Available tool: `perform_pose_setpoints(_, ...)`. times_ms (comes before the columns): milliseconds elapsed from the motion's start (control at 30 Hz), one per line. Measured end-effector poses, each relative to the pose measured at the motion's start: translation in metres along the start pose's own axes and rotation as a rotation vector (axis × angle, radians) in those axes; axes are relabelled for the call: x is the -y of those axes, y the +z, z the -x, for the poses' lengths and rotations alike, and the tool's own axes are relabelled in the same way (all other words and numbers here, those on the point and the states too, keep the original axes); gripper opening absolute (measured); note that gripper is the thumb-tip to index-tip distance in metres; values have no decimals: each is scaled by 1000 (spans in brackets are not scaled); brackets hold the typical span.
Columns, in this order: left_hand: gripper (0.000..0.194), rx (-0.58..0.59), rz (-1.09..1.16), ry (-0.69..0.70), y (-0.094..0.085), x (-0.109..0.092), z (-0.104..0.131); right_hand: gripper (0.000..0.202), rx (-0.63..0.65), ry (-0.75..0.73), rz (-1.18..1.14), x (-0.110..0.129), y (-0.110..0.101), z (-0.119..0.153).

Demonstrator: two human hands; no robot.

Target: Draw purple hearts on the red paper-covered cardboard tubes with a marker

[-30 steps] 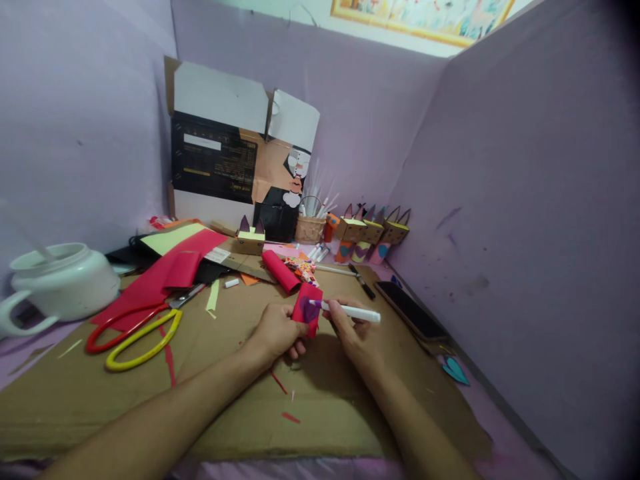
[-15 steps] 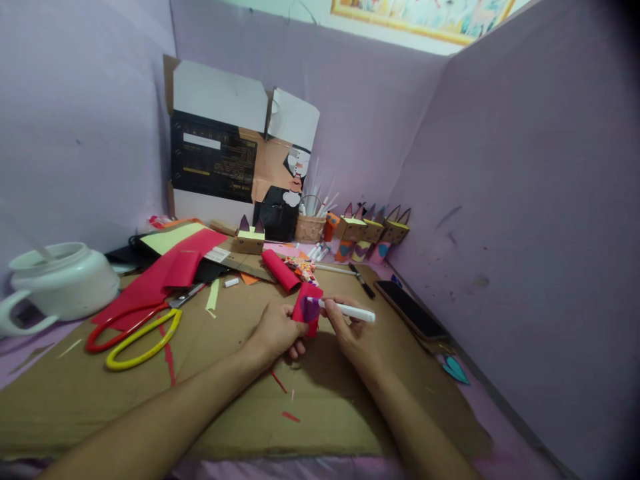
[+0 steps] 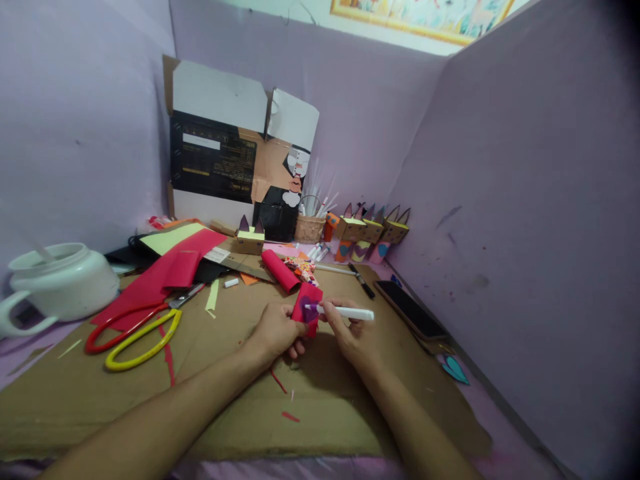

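Observation:
A small piece of red paper (image 3: 313, 295) with a purple heart shape on it is pinched between the fingers of my left hand (image 3: 277, 331), over the middle of the cardboard sheet (image 3: 225, 413). From the right, my right hand (image 3: 356, 339) grips a white marker (image 3: 350, 313), its tip touching the purple shape. Just behind the hands lie a rolled red paper tube (image 3: 280, 271) and a patterned paper piece (image 3: 301, 268). Red paper scraps (image 3: 291, 417) are on the cardboard in front of the hands.
Scissors (image 3: 145, 340) with red and yellow handles and a white pot (image 3: 65, 283) are at the left. A phone (image 3: 411, 309) and a black pen (image 3: 362, 281) lie at the right. Behind stand a basket of markers (image 3: 310, 228) and box figures with ears (image 3: 373, 230).
The marker has shifted slightly, its tip a little lower and further left on the purple shape. My left hand keeps the same hold on the red paper.

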State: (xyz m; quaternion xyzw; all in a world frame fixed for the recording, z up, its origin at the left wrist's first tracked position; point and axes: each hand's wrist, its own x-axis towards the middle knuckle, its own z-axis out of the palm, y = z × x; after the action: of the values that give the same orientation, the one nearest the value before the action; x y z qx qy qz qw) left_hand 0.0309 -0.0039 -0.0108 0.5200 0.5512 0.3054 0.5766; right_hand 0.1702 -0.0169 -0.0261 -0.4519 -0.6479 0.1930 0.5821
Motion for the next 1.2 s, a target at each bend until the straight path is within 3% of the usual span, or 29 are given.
perform_pose_setpoints(200, 6, 22, 61, 10, -1, 3, -2, 22, -89, 50, -28, 1, 1, 0)
perform_pose_setpoints(500, 6, 15, 56, 1, -1, 0, 0, 17, -40, -18, -8, 1, 0, -2)
perform_pose_setpoints(767, 4, 21, 74, 26, -1, 2, -2, 22, -77, 58, -35, 0, 0, 0)
perform_pose_setpoints(1200, 6, 17, 54, 25, -1, 3, -4, 17, -13, 20, -37, 2, 0, 0)
